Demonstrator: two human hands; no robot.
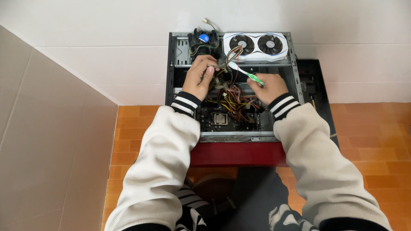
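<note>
Right now, left hand [199, 77]: pinching stiff wire bundle [229, 92], fingers together.
Right hand [266, 87]: gripping green-handled screwdriver [248, 75], clamped at handle.
Handling: wires looking springy, light, fragile at connectors inside computer case [235, 136].

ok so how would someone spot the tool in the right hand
Start at the open computer case lying on the orange tiled floor against the white wall. Over its tangle of coloured wires, the right hand grips a screwdriver. Its translucent green handle and pale shaft slanting up-left toward the left hand set it apart from the cables.
</note>
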